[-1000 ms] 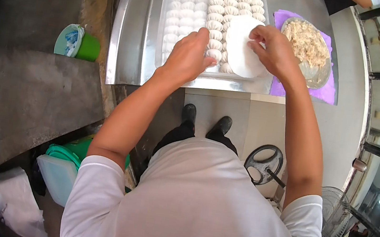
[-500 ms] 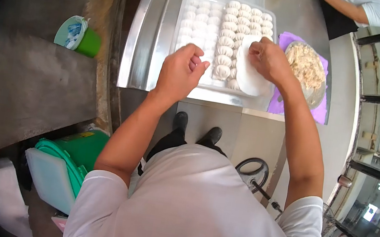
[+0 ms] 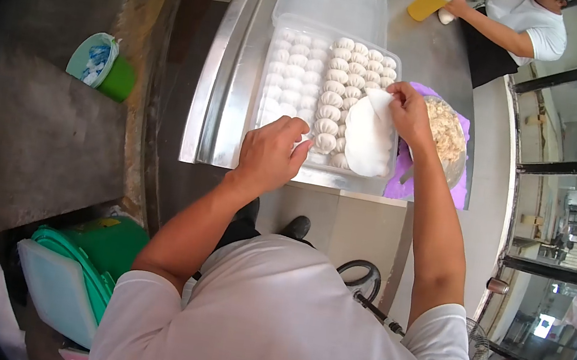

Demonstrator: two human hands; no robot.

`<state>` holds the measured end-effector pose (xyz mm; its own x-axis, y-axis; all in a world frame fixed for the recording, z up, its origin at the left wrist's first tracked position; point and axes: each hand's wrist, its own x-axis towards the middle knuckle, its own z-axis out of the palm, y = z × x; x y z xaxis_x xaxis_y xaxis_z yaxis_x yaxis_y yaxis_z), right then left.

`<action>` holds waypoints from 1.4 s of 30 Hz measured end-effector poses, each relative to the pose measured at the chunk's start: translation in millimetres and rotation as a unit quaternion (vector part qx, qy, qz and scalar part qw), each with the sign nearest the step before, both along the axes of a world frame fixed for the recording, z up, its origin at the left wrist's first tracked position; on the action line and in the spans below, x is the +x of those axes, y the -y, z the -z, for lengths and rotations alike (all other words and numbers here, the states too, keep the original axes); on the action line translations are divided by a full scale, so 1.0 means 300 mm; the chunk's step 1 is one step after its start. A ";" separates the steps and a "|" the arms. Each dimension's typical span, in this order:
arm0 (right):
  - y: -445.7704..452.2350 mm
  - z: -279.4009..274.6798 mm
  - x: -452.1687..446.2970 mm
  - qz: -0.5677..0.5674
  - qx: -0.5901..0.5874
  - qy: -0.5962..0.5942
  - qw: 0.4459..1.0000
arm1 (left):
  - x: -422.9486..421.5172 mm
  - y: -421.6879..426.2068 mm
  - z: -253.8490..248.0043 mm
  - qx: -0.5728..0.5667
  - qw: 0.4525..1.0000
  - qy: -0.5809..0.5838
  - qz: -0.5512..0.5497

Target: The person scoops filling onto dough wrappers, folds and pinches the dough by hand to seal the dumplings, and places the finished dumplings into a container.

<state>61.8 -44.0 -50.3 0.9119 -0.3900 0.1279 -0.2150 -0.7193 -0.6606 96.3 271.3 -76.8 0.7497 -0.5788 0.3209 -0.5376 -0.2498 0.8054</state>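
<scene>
Rows of pleated white dumplings [image 3: 327, 127] fill the middle and right of a clear plastic tray [image 3: 304, 172]; those at its left look hazy under something translucent. A stack of thin white wrappers [image 3: 366, 143] lies over the right rows. My right hand [image 3: 408, 112] pinches the raised edge of the top wrapper, lifted from the stack. My left hand [image 3: 274, 152] is at the tray's near-left part, fingers curled, thumb near the fingertips; whether anything is between them is hidden. To the right, a bowl of pale filling [image 3: 444, 131] sits on a purple cloth [image 3: 398, 189].
Behind the tray lies another clear container [image 3: 334, 0]. A yellow bottle [image 3: 427, 5] stands near a co-worker's arm [image 3: 501, 33] at the far right. The metal table's near edge [image 3: 232, 165] runs before me. A green bin [image 3: 118, 79] is at the left.
The view has shifted, showing more of the table's far side and the co-worker. My right hand has lifted a wrapper's edge. My left fingers have curled in.
</scene>
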 end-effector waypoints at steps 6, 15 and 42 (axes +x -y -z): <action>0.155 -0.052 0.014 0.144 0.277 0.144 0.939 | 0.011 -0.007 -0.018 0.030 0.999 0.012 -0.007; -0.086 -0.353 -0.265 -0.041 0.433 0.102 0.894 | -0.057 0.276 -0.228 -0.231 0.888 -0.377 0.123; 0.305 0.252 -1.155 0.242 0.760 0.267 0.540 | -0.380 0.980 -0.258 0.371 0.884 0.171 0.226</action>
<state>-284.8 -135.4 -126.1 0.6479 -0.5907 -0.4810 0.3789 0.7977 -0.4692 -17.6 -22.7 0.7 0.3202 -0.9410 -0.1096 -0.8983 -0.3383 0.2802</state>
